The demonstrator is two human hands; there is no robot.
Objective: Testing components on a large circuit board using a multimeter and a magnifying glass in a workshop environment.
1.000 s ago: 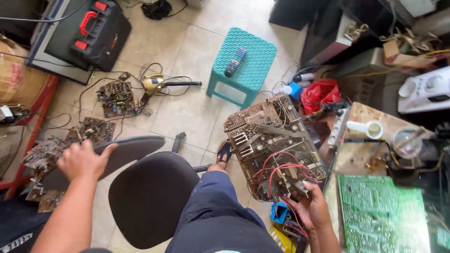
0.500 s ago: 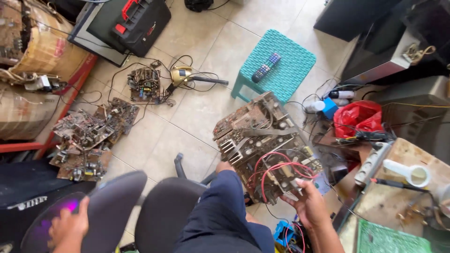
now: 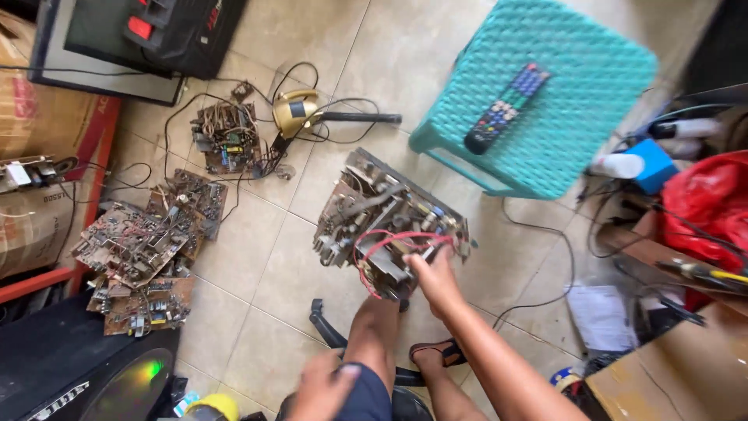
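Above tiled floor [image 3: 265,257] — right hand [image 3: 433,279] gripping circuit board [image 3: 382,222]

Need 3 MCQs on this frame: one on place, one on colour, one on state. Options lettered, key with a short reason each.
1. Where does the remote control lie?
A. on the plastic stool
B. on the floor tiles
C. on the cardboard box

2. What colour is that stool?
A. red
B. teal
C. black

3. What is the right hand doing?
A. resting on the knee
B. holding the near edge of the circuit board chassis
C. gripping the remote

Key: 1 A, the remote sits on the stool's woven top. 2 B, the seat and legs are teal. 3 B, the fingers close on the chassis edge by the red wires, while the left hand rests on the knee.
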